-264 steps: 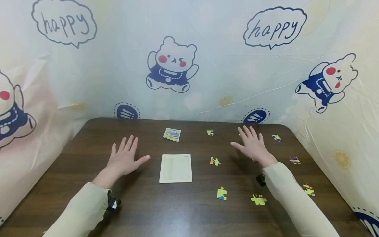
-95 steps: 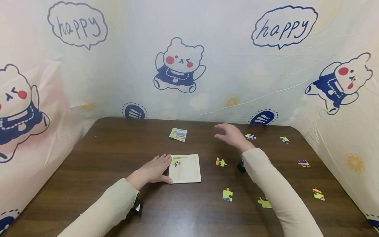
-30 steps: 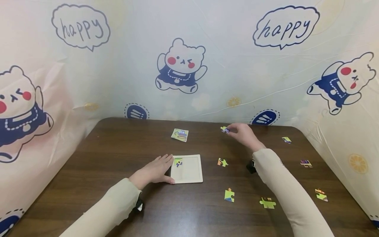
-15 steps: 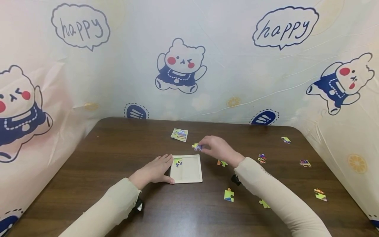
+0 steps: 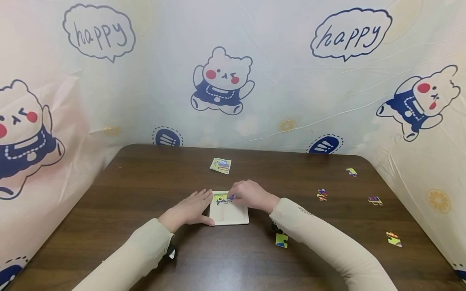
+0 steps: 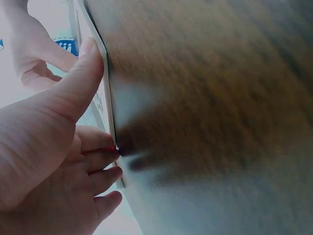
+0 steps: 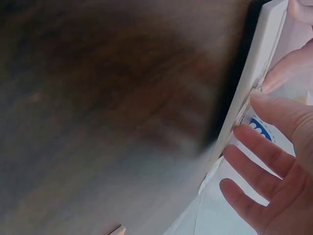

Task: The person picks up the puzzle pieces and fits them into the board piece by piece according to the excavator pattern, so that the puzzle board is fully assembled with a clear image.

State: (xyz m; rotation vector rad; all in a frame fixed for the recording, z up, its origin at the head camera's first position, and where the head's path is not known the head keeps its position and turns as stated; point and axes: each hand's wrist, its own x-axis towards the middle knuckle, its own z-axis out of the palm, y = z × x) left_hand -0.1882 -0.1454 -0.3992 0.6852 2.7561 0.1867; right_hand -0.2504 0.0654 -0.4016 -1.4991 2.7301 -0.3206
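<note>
A shallow white puzzle tray [image 5: 229, 218] lies mid-table, with a green puzzle piece [image 5: 217, 197] in its far left corner. My left hand [image 5: 189, 209] rests along the tray's left edge, fingers fairly straight and thumb at the near corner. Over the far part of the tray, my right hand [image 5: 251, 196] pinches another puzzle piece [image 5: 230, 198] between thumb and index finger, just right of the corner piece. The right wrist view shows that hand [image 7: 274, 161] with its other fingers spread at the tray's side. Fingers partly cover the held piece.
A digger picture card [image 5: 220, 165] lies behind the tray. Loose puzzle pieces are scattered on the right: a far one [image 5: 351, 172], a purple one [image 5: 375, 200], a red-blue one [image 5: 322, 195], and others nearer. The right forearm hides part of the table.
The left hand came to the tray, and a piece now lies in its corner. The right hand took another piece at the far right and carried it left and nearer, into the tray.
</note>
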